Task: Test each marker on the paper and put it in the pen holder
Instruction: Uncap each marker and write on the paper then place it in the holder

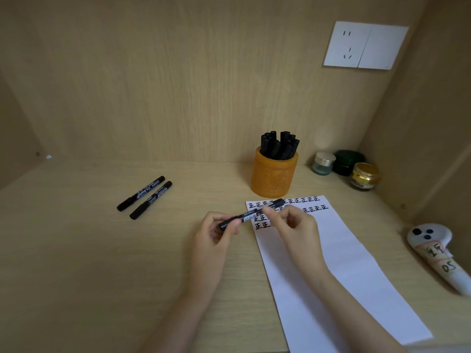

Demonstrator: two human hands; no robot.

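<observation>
A black marker [251, 214] is held level between both hands, just above the top left corner of the white paper [331, 266]. My left hand [216, 233] grips its capped left end; my right hand [293, 222] pinches its middle and right part. Rows of black test marks [309, 203] cover the paper's top. The orange pen holder [274, 178] stands behind the paper, filled with several black markers [279, 145]. Two more black markers [144, 196] lie side by side on the desk to the left.
Three small jars [344, 165] stand in the back right corner. A white controller [438, 253] with taped labels lies at the right edge. A wall socket [364, 45] sits on the wooden back panel. Wooden side walls enclose the desk.
</observation>
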